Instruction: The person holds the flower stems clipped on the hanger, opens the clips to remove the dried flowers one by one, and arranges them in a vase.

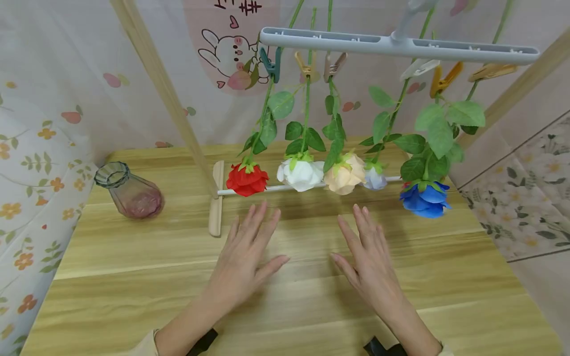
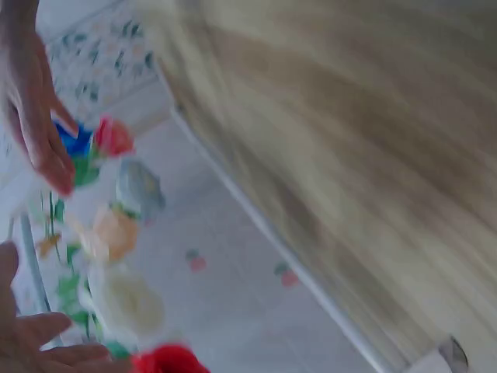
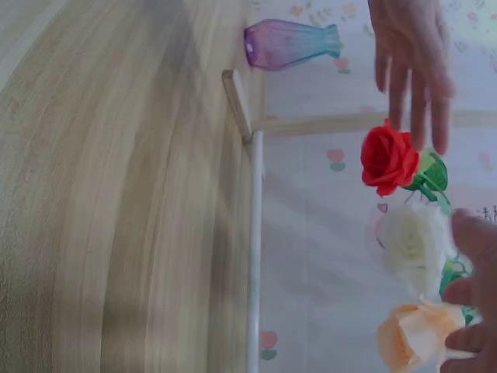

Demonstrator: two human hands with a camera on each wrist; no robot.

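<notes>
My left hand [image 1: 242, 259] hovers over the table with its fingers spread, just below a hanging red rose [image 1: 247, 179]. Opposite it, my right hand [image 1: 371, 262] is held the same way, fingers extended and holding nothing, nearest the peach rose [image 1: 345, 173]. Between these two flowers hangs a white rose [image 1: 301, 172]. A pale lilac flower [image 1: 375, 178] and a blue rose [image 1: 426, 199] hang further right; a second red rose [image 2: 114, 137] shows beside the blue one in the left wrist view. Clothespins such as the teal clothespin [image 1: 270, 64] grip the stems, so the blooms point downward.
A grey hanger bar [image 1: 396, 47] spans the top above the clothespins. Wooden posts, one the left post [image 1: 165, 94], flank the flowers, with a wooden foot [image 1: 215, 215] and a white rod [image 1: 280, 188] low down. On the left stands a glass vase [image 1: 135, 195], tinted pink to blue-green.
</notes>
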